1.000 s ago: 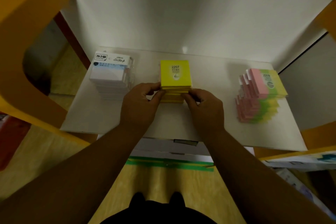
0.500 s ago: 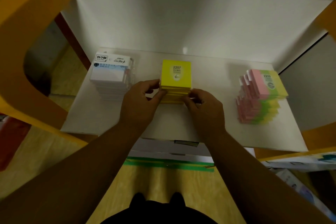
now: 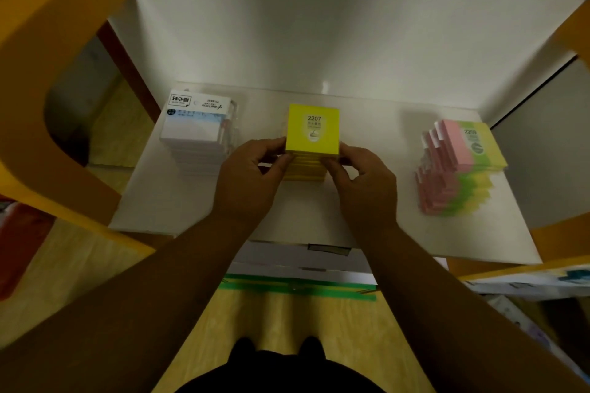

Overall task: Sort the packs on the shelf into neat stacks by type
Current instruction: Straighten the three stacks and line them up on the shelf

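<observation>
A stack of yellow packs (image 3: 312, 132), the top one marked 2207, stands in the middle of the white shelf (image 3: 360, 220). My left hand (image 3: 252, 179) pinches the stack's left front corner with thumb and fingers. My right hand (image 3: 364, 182) pinches its right front corner the same way. A stack of white packs (image 3: 194, 134) stands at the left. At the right a stack of pink, green and yellow packs (image 3: 459, 169) leans, its layers stepped.
Orange frame pieces (image 3: 48, 80) flank the shelf on both sides. A white back wall (image 3: 319, 35) closes the rear. Below the shelf's front edge lie white boxes (image 3: 303, 268) with a green strip.
Both hands have slid a little up the yellow stack's front corners, and the packs sit more squarely lined up. The other two stacks have not moved.
</observation>
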Demonstrator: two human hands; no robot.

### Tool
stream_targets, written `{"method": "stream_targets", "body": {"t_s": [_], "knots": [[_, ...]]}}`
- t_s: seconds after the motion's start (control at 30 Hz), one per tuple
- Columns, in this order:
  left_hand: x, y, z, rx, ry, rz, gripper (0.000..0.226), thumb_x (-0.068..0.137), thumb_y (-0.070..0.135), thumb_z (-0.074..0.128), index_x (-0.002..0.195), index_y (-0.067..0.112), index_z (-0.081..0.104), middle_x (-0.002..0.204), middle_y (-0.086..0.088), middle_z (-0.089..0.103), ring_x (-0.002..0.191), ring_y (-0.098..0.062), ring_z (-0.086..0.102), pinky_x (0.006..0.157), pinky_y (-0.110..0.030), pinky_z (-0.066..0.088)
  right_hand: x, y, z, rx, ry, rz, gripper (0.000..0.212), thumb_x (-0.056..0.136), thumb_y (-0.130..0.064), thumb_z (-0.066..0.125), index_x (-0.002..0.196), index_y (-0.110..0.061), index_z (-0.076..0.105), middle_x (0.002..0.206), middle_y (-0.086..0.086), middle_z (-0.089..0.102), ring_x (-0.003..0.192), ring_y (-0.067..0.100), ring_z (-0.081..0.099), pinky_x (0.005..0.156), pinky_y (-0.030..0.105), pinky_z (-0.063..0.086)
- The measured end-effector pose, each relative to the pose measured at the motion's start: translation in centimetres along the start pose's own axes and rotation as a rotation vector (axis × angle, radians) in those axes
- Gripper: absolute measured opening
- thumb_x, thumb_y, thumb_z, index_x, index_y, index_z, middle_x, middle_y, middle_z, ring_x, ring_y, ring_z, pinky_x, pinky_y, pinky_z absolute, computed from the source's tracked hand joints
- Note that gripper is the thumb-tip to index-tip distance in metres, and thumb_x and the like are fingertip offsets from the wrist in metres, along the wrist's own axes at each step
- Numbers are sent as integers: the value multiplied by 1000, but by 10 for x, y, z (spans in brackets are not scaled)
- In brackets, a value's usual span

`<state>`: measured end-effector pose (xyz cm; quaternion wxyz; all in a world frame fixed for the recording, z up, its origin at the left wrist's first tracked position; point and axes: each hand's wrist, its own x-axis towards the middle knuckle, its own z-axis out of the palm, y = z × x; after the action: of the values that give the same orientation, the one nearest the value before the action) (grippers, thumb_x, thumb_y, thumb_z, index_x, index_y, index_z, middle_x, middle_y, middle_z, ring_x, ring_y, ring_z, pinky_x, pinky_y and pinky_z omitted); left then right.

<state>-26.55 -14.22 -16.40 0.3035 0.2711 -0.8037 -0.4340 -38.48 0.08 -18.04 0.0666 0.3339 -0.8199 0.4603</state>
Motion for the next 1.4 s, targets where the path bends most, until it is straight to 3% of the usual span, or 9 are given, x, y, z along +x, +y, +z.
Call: {"method": "stream_targets", "body": {"t_s": [0.2,0.33,0.47,0.7,0.9,1.03,1.23,1.33,1.4], "knots": [[-3,2,0,-153,-2,-40,43,90,30,68,130,20,56,120,5,64,105,-4,62,80,-13,53,-5,-1,0,63,-9,58,33,91,-31,71,123,-24,68,109,-8,70,96,2,64,83,5,42],[-1,5,5,-173,36,-36,32,93,27,65,124,18,63,115,3,67,101,2,63,77,-10,51,-7,-3,3,64,43,74,26,90,-30,72,115,-21,71,101,-8,70,93,4,64,84,19,48],[2,5,6,-151,58,-40,20,94,26,64,114,27,66,111,3,67,96,6,63,75,-8,49,-5,-3,3,62,56,89,23,89,-29,74,110,-20,73,96,-12,66,90,0,60,83,16,46],[0,-3,3,-102,-12,43,30,92,28,66,121,18,65,114,0,63,101,2,62,78,-9,50,-5,1,-1,105,6,75,27,92,-34,69,114,-20,71,100,-12,66,94,2,62,85,22,51],[3,0,3,-88,-7,32,29,92,26,67,120,20,64,112,2,63,97,9,60,76,-5,48,2,0,-1,91,18,70,24,91,-33,70,110,-18,73,96,-10,67,88,-3,60,82,11,46],[2,1,3,-139,13,8,30,96,30,60,124,20,60,121,-2,61,107,1,59,82,-7,48,-2,-3,-6,149,13,65,33,93,-41,64,117,-18,68,104,-9,67,95,-8,61,84,10,47],[34,10,22,-642,-60,-465,50,101,50,36,143,25,46,145,9,50,131,-6,46,115,-39,34,35,-21,13,837,37,590,43,103,-44,42,140,-25,53,140,-5,58,129,11,54,114,41,40],[41,8,34,-768,-141,-572,52,98,60,34,122,25,65,116,4,72,108,-13,67,103,-44,46,49,-25,29,1075,-20,754,36,103,-48,44,113,-27,73,113,-5,73,111,16,67,110,45,45],[37,9,36,-725,-156,-598,59,93,65,39,127,24,64,119,-3,71,111,-21,67,104,-49,46,50,-22,38,1050,-36,780,35,97,-52,54,111,-28,75,111,-1,75,108,20,70,108,48,47]]}}
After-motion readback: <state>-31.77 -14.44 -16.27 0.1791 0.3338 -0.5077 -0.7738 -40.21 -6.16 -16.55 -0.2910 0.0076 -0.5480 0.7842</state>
